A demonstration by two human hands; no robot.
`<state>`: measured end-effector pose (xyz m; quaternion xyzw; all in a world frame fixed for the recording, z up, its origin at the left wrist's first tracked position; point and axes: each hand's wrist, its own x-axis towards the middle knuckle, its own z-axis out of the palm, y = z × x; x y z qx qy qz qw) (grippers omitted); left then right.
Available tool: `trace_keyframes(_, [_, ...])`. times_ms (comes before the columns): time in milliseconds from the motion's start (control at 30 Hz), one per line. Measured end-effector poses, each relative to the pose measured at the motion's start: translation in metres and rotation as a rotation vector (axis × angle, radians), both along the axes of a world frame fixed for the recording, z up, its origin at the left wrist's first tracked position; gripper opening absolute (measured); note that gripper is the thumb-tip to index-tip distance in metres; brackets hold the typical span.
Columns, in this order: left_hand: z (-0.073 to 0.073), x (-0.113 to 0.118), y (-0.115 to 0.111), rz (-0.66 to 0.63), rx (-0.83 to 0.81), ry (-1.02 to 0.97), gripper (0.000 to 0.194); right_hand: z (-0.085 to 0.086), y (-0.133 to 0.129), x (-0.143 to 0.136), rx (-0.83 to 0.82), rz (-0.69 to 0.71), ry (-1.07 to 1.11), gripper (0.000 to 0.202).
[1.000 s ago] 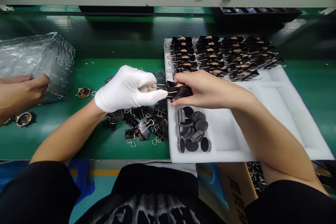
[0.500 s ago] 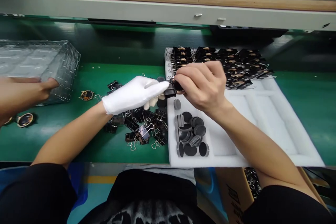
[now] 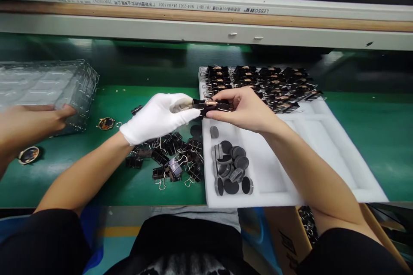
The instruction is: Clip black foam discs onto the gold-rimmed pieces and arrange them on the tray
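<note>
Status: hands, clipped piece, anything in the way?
Gloved left hand, bare right hand on clipped watch case, near left edge of foam tray. Loose binder clips near left hand. No obstruction visible.

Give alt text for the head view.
A gloved left hand and bare right hand hold a black-clipped piece at the edge of a white tray. Black discs and rows of clipped pieces sit on it; loose binder clips lie to its left.
</note>
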<state>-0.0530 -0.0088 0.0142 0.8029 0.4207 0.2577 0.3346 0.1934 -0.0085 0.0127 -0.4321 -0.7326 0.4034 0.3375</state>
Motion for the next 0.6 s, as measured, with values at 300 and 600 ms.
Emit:
trace_keyframes(300, [-0.009, -0.002, 0.002, -0.007, -0.122, -0.091, 0.047, -0.013, 0.0, -0.004, 0.118, -0.064, 0.046, 0.021])
trace_keyframes(600, [0.002, -0.001, -0.006, -0.144, -0.023, 0.182, 0.053, 0.016, -0.015, 0.01, 0.21, 0.01, -0.405, 0.005])
